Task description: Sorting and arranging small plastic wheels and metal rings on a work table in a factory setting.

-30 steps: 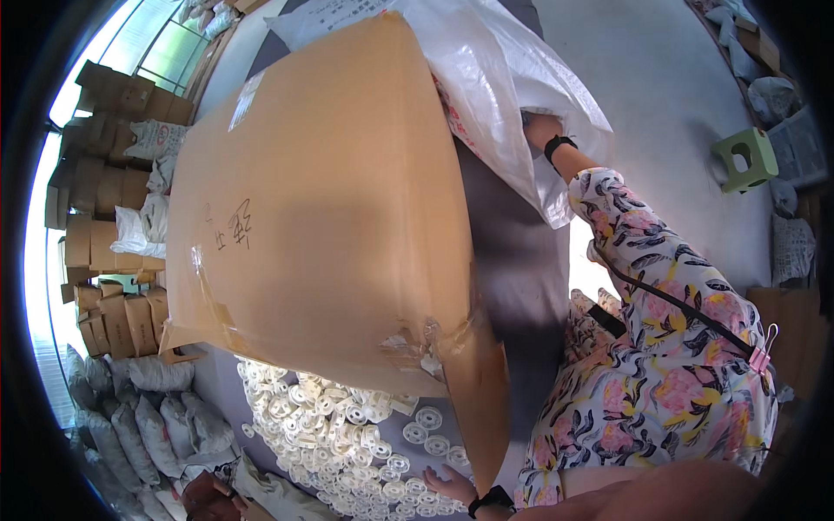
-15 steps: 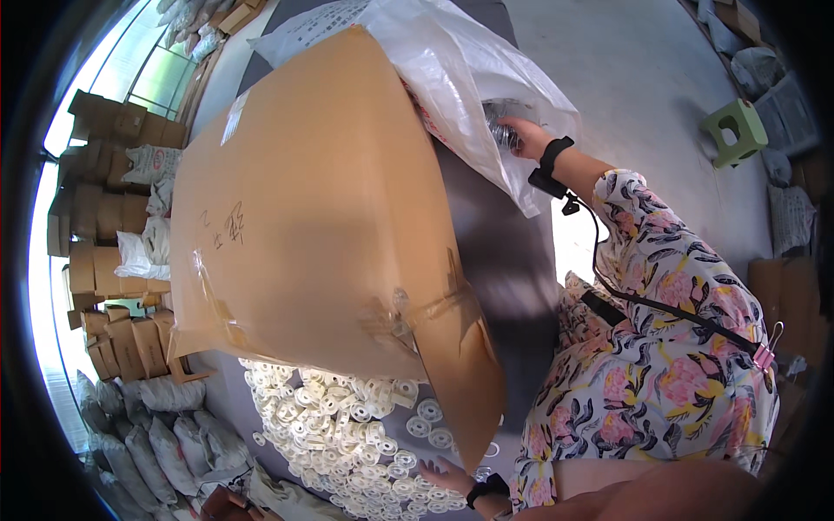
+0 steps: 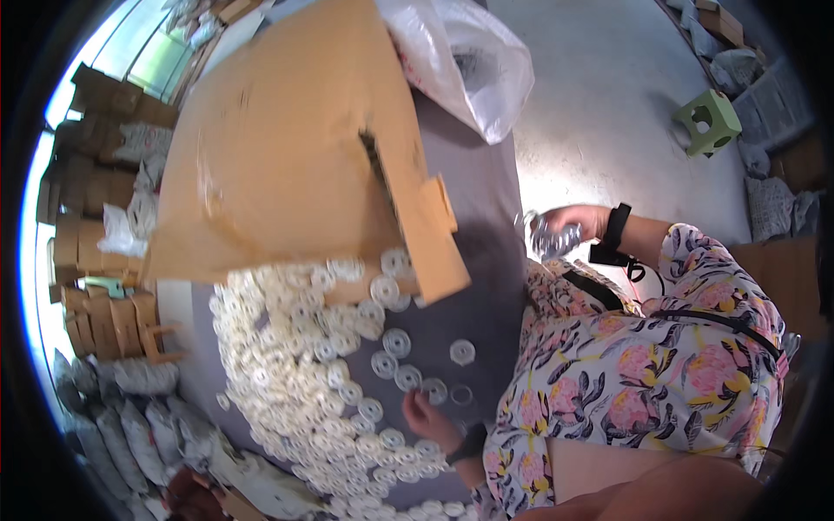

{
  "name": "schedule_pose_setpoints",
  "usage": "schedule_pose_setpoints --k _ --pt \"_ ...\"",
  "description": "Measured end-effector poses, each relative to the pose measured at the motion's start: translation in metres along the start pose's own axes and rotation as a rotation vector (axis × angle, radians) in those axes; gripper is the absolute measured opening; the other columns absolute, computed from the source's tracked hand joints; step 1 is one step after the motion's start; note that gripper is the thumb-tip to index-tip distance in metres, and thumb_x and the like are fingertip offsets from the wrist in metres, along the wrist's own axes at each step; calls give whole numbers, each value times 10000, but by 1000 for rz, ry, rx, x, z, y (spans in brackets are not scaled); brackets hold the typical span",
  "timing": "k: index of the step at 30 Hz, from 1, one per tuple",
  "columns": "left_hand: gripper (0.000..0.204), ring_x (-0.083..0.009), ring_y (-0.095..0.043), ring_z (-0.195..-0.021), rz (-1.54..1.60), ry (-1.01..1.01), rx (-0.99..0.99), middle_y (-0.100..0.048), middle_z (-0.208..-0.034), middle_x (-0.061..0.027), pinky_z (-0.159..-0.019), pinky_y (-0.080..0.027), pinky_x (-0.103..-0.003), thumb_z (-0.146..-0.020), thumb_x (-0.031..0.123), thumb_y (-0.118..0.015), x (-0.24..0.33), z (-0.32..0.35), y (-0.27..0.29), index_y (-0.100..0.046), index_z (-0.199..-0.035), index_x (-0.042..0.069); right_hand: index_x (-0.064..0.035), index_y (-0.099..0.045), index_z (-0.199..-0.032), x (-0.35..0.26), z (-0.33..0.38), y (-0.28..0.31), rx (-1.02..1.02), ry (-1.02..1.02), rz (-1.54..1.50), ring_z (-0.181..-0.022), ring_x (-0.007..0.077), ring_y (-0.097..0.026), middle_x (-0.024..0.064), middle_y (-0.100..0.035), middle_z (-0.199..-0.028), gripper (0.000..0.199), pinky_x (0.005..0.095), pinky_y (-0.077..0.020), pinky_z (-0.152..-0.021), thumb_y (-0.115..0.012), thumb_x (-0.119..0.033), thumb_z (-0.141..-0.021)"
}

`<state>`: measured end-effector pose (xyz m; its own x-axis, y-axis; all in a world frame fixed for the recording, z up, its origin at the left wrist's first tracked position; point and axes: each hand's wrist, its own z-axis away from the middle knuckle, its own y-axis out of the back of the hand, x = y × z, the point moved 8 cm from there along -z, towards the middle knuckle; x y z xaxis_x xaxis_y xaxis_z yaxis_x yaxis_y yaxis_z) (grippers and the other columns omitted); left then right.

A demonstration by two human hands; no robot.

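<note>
Grey tabletop (image 3: pixel 486 286) carries light, slippery white plastic rings (image 3: pixel 295 373) just beside the left hand (image 3: pixel 426 415), fingers spread; pinch rims. Right hand (image 3: pixel 573 227) clutches crinkly clear wrap (image 3: pixel 549 239).

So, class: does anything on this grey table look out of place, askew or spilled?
Yes. The big cardboard box is tipped on its side with a flap hanging open, and white ring-shaped parts lie spilled in a loose heap across the grey table rather than inside it.

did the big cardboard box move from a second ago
Yes. The cardboard box has swung up and left, uncovering more grey table and white rings.
</note>
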<state>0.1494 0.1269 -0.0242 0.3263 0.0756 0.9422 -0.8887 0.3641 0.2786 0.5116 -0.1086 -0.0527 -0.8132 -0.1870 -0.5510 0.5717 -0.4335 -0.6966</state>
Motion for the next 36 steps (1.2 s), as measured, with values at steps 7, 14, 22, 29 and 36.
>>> schedule_pose_setpoints --k 7,14,22,29,36 --pt "322 -109 -580 -836 145 168 -492 -609 -928 -65 -730 -465 -230 -821 19 -599 54 -6 -104 -527 -1133 -11 -25 -549 -968 82 -93 -156 -340 -184 895 -785 156 -575 57 -600 -878 344 297 -458 -706 -675 -260 -751" --pt "402 -83 -570 -802 299 296 -121 -601 -955 -49 -719 -453 -218 -815 -14 -569 32 10 -33 -478 -1206 -12 -19 -544 -1089 122 -119 -205 -418 -131 938 -826 155 -568 66 -605 -887 445 299 -458 -688 -652 -317 -777" --pt "441 -113 -583 -831 373 370 86 -593 -1015 -84 -684 -475 -224 -797 -22 -557 15 36 12 -467 -1229 -29 -72 -627 -1062 163 -129 -212 -264 -424 481 -743 64 -546 -11 -625 -885 339 226 -437 -665 -633 -304 -815" --pt "409 -93 -583 -746 124 376 -146 -633 -880 -57 -674 -461 -210 -762 -11 -612 14 30 24 -533 -1163 -29 -26 -669 -943 164 -147 -233 -581 -476 1050 -750 75 -558 34 -658 -826 287 244 -430 -693 -657 -273 -797" --pt "326 -139 -616 -754 422 468 76 -615 -942 -99 -657 -515 -235 -772 21 -588 2 24 44 -551 -1089 -48 -29 -658 -836 151 -162 -267 -571 -201 1088 -715 131 -571 39 -627 -765 217 268 -439 -678 -644 -240 -790"
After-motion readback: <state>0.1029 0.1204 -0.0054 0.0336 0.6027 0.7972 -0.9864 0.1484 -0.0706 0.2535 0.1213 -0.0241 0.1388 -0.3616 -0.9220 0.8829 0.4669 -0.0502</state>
